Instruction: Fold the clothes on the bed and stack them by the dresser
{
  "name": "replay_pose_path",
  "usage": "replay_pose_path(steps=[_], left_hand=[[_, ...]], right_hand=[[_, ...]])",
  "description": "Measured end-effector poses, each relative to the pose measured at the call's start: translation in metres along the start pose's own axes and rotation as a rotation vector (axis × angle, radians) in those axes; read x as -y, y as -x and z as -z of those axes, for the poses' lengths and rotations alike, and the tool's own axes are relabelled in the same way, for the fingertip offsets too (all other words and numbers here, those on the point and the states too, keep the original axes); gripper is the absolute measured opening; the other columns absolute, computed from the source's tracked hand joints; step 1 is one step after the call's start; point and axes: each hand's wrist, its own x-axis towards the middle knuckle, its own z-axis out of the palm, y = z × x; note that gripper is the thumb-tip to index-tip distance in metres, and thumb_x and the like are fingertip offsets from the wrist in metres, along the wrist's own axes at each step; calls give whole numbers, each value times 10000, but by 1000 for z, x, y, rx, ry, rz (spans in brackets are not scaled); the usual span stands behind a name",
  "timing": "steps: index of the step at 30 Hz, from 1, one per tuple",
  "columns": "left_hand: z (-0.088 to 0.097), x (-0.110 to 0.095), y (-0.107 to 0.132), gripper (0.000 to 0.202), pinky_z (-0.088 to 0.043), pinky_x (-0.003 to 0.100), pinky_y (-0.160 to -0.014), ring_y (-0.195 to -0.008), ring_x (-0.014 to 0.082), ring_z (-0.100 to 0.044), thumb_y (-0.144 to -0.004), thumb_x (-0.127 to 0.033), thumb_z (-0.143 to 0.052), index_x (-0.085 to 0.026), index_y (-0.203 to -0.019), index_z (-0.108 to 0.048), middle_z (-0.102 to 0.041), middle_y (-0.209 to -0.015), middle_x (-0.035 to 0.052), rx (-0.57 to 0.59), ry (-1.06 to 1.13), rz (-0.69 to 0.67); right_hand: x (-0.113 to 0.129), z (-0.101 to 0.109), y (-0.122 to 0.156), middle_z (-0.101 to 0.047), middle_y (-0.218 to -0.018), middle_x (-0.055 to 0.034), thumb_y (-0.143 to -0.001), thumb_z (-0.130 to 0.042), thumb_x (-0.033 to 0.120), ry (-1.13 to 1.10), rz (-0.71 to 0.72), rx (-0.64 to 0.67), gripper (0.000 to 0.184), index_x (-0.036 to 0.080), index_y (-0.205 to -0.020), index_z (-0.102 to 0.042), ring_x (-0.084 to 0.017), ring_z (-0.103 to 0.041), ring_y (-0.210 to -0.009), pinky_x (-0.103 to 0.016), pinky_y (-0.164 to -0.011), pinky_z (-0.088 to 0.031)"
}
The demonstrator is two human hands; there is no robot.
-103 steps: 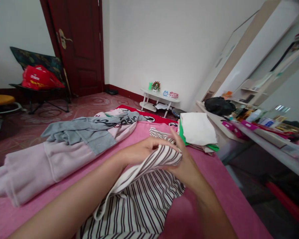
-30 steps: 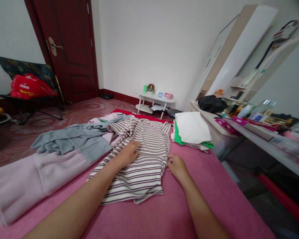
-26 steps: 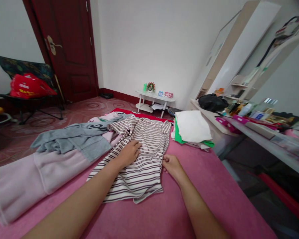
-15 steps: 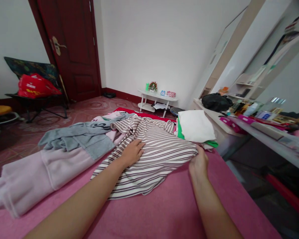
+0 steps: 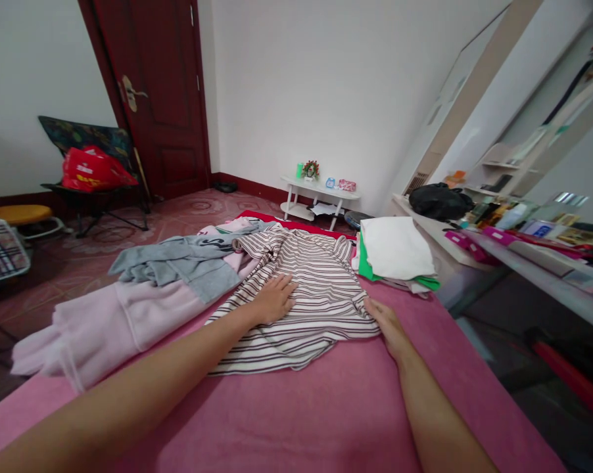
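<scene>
A white shirt with dark stripes point(image 5: 316, 289) lies spread on the pink bed cover point(image 5: 326, 407). My left hand point(image 5: 273, 299) rests flat on the middle of the shirt, fingers stretched out. My right hand point(image 5: 382, 320) lies at the shirt's right edge, fingers stretched along the hem and touching the cloth. Whether it pinches the edge is not visible.
A grey and pink garment point(image 5: 143, 289) lies heaped on the bed's left side. A folded stack of white and green cloth point(image 5: 395, 253) sits at the far right corner. A cluttered dresser point(image 5: 513, 243) stands on the right, a small white table point(image 5: 321, 197) by the wall, a chair with a red bag point(image 5: 92, 171) near the door.
The shirt went from bunched in both hands to spread on the bed. My right hand pulled its right side outward, then drew back a little along the edge. My left hand stayed flat.
</scene>
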Motion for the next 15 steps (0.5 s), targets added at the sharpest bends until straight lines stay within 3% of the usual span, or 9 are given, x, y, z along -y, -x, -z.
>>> replay_pose_path(steps=[3,7,9,11,15], left_hand=[[18,2,22,529,-201,452,-1120,-1407,271,-166,-908,-343,-457,-166,-1400,-384,-239,-1516,139,111,104,-93],[52,4,73,494,-304,386,-1086,-1361,256,-311,-878,-411,-512,-241,-1341,-476,-308,-1499,92,221,317,-195],[67,0,104,599,-352,372,-1056,-1325,270,-374,-792,-454,-616,-267,-1342,-470,-312,-1499,85,203,334,-211],[76,-8,132,725,-373,376,-1037,-1289,285,-412,-684,-396,-714,-288,-1350,-448,-340,-1481,82,144,258,-186],[77,-23,164,585,-448,356,-927,-1077,247,-548,-694,-183,-619,-318,-1254,-513,-552,-1244,47,72,79,-94]], right_hand=[[5,8,14,-677,-1108,-92,-673,-705,510,93,56,122,531,158,-1069,-674,-273,-575,-1103,-415,-980,-408],[9,18,31,-591,-1255,-96,-529,-817,339,310,180,240,592,182,-1083,-682,-289,-465,-1234,-433,-1079,-298],[6,21,36,-570,-1279,-95,-527,-802,273,409,241,221,540,193,-1051,-699,-289,-466,-1231,-428,-1081,-296],[-1,20,39,-576,-1267,-86,-603,-729,239,467,286,148,415,205,-1016,-712,-268,-501,-1192,-407,-1055,-334],[-13,15,40,-651,-1130,-70,-639,-645,217,496,334,-41,304,210,-930,-732,-250,-579,-1059,-390,-978,-408]])
